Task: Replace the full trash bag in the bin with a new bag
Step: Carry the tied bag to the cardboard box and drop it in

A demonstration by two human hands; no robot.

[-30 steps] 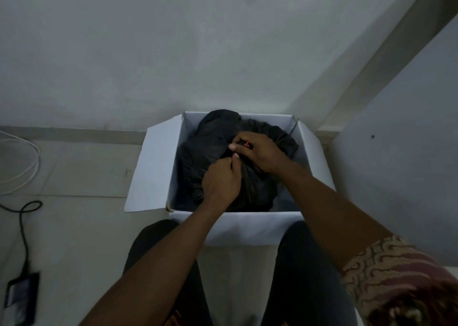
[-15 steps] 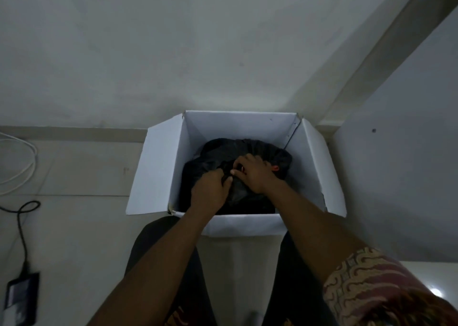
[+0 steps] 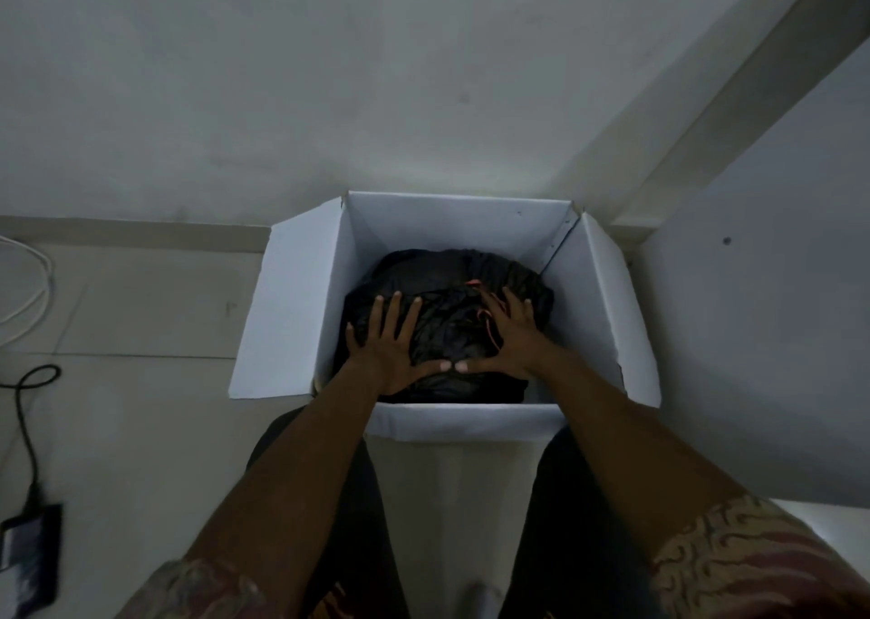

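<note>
Bag [image 3: 452, 336], black and bulging, sits low inside the white box [image 3: 452, 223], which stands against the wall. Left hand [image 3: 390, 340] and right hand [image 3: 511, 336] lie flat on the bag's top, fingers spread wide, thumbs nearly touching, gripping nothing. A red tie [image 3: 485, 322] shows beside the right fingers.

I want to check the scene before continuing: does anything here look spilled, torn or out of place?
Nothing stands out. The black trash bag sits inside the white box, both hands flat on it; no spill or tear visible.
</note>
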